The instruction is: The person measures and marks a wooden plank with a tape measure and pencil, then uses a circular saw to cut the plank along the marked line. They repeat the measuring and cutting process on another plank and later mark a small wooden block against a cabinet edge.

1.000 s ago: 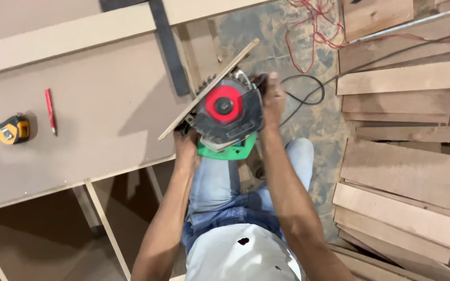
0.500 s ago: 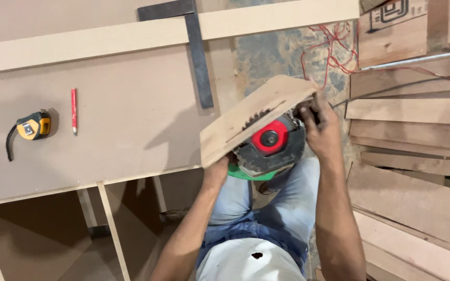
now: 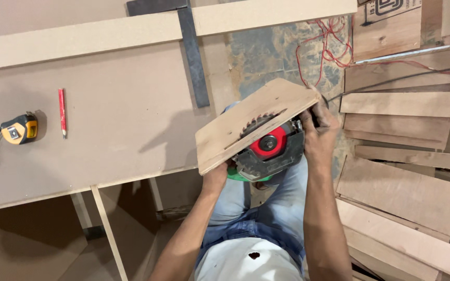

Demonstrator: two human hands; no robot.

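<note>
Red-hubbed grey saw (image 3: 269,148), yellow tape measure (image 3: 19,130), red pencil (image 3: 62,112)

Brown cardboard box (image 3: 391,23) at top right, black square printed mark on its upper edge.

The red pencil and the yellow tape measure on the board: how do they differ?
The red pencil is thin, straight and long; the tape measure is chunky and rounded. The pencil is plain red; the tape measure is yellow and black with a dark strap curling from it. Both lie untouched on the brown board, far from either hand.
</note>
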